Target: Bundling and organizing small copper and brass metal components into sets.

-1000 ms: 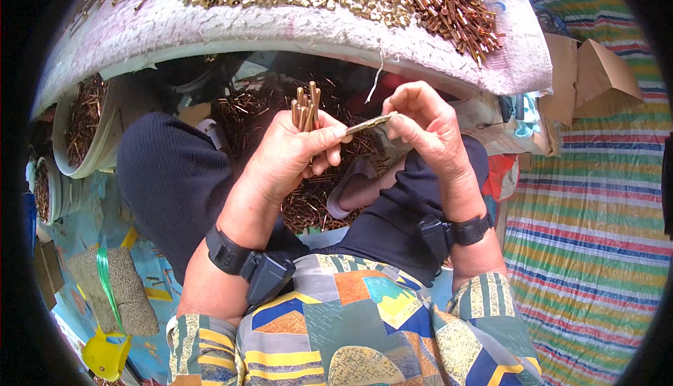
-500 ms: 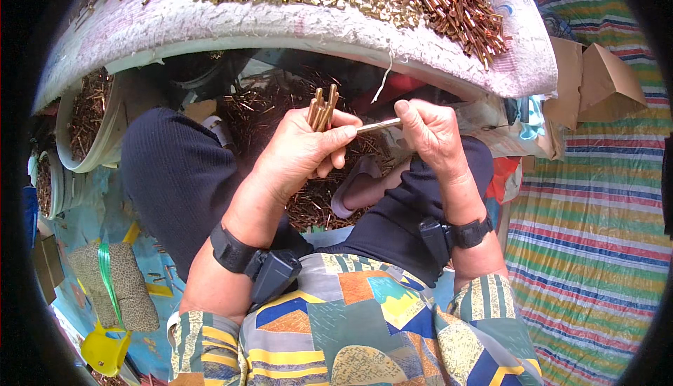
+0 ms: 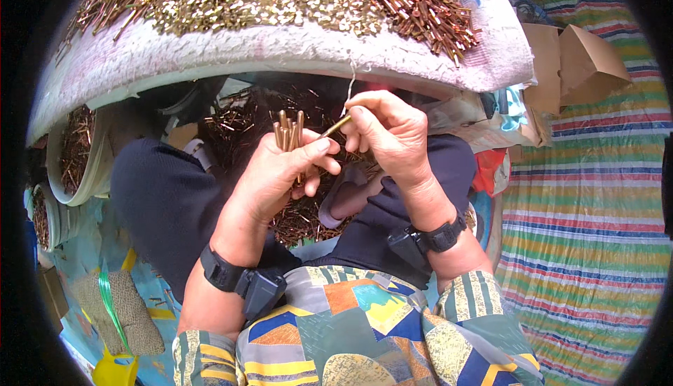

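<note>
Closed round a small bundle of brass-coloured metal tubes (image 3: 288,133), my left hand (image 3: 263,179) lets their rounded ends stick up above the fingers. Its thumb and forefinger also meet the lower end of a single metal tube (image 3: 336,126). My right hand (image 3: 396,137) pinches the upper end of that tube, which slants between the two hands. On the cloth-covered table (image 3: 231,48) beyond them lie a heap of small pale-gold metal pieces (image 3: 259,4) and a pile of copper-coloured tubes (image 3: 431,18). Whether anything sits on the pinched tube's end is hidden by my right fingers.
Under the table many loose tubes (image 3: 301,221) lie around my feet. White buckets (image 3: 98,154) holding more tubes stand at the left. A cardboard box (image 3: 589,67) is at the right, beside a striped sheet (image 3: 582,246). A tied cushion (image 3: 119,312) lies lower left.
The view has shifted slightly. My right hand has come closer to the left and turned its fingers downward; the tube between them now slants more steeply and less of it shows.
</note>
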A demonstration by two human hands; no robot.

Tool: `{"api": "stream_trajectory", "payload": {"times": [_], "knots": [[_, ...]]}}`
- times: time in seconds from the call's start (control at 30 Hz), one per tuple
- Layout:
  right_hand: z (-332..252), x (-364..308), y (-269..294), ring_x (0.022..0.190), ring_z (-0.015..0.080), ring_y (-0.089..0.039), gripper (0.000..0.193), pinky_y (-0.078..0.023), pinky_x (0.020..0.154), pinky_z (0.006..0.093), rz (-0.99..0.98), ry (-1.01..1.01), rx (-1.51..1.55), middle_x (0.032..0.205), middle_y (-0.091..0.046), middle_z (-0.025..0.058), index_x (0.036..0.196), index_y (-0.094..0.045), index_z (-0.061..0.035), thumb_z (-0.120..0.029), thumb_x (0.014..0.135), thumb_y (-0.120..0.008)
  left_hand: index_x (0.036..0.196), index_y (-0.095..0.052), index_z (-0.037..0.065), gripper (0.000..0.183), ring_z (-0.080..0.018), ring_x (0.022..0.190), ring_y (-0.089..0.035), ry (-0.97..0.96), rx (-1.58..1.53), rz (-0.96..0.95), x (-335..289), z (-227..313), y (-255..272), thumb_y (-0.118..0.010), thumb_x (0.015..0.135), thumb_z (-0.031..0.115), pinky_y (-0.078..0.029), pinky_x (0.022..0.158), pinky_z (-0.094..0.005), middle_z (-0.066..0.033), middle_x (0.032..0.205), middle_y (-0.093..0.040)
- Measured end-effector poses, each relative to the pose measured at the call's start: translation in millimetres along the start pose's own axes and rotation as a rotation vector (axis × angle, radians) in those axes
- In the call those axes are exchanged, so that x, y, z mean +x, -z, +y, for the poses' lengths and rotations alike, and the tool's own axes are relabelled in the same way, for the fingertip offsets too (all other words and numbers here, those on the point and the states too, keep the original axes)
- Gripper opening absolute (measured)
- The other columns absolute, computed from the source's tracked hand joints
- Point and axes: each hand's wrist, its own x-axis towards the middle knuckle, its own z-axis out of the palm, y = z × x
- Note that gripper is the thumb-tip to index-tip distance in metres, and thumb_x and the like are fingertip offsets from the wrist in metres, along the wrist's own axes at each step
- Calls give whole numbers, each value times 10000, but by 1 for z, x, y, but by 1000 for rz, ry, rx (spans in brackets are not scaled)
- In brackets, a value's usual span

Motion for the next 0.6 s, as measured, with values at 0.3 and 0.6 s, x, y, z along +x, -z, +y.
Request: {"api": "stream_trajectory", "payload": {"times": [0.3,0.6], "knots": [[2,40,74,543,63,-533,74,-435,477,194,337,124,-286,694,-600,29,864,-615,9,-18,806,-577,811,-644,12,276,-57,368,-387,28,59,36,0,-1,1,-623,799,288,-297,346,-189,8,468,-453],[25,105,120,673,285,-618,136,-492,628,353,502,229,-1071,732,-638,106,724,-662,-98,-227,686,-646,870,-624,-25,239,-55,357,-332,23,-8,100,7,-4,-6,-625,783,197,-261,346,-204,40,447,-387]]}}
